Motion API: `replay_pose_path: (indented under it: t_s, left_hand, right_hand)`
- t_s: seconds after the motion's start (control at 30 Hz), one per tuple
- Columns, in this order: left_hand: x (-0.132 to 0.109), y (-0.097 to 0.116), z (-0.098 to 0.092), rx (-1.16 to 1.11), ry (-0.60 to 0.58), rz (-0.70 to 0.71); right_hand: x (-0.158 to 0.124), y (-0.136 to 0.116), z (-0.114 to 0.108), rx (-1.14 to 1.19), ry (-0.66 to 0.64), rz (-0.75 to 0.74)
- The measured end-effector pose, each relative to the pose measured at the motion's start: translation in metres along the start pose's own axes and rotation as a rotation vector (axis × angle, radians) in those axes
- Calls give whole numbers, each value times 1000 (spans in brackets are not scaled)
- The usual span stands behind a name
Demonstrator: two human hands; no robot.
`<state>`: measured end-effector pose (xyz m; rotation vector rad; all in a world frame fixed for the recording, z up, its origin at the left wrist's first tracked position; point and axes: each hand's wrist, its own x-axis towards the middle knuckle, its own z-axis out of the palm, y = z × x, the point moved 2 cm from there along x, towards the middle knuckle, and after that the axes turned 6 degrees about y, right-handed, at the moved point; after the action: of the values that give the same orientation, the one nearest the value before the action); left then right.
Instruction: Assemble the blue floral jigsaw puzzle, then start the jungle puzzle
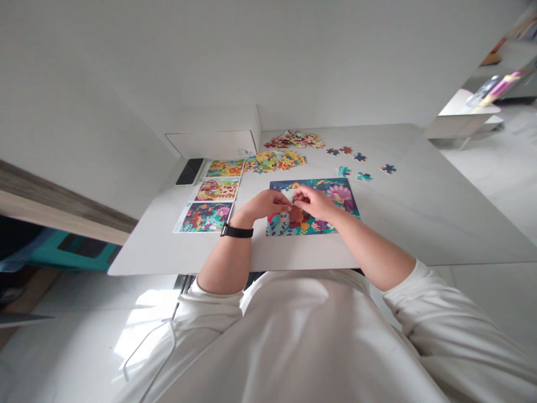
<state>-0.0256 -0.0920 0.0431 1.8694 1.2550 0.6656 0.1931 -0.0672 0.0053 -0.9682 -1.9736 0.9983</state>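
A partly assembled jigsaw puzzle in dark blue, teal and purple lies on the table in front of me, with a pale gap near its upper left. Over its left half my left hand, with a black band on the wrist, has its thumb and fingers pinched together. My right hand meets it from the other side, fingers curled and closed near the same gap. The fingertips of both hands almost touch. Whatever they may hold is too small and hidden to make out.
Loose pieces lie beyond the puzzle, to the right. Behind it are a yellow pile of pieces and a red pile. Left are a picture sheet, a phone and a white box against the wall.
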Motion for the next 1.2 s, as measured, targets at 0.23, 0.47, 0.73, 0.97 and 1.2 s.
replay_pose_path:
  t_s: [0.23, 0.47, 0.73, 0.97, 1.2]
  left_hand:
    - [1, -6, -2, 17, 85, -19]
    - [4, -13, -4, 1, 156, -58]
    - [0, -9, -8, 62, 103, -12]
    - [-4, -9, -13, 138, 25, -7]
    - [-4, -12, -12, 181, -11, -30]
  right_hand:
    - [-3, -5, -8, -104, 58, 83]
    - [0, 5, -7, -100, 76, 93]
    - [-2, 3, 0, 5, -47, 32]
    - [-6, -6, 5, -93, -88, 6]
    - [-8, -11, 8, -153, -83, -1]
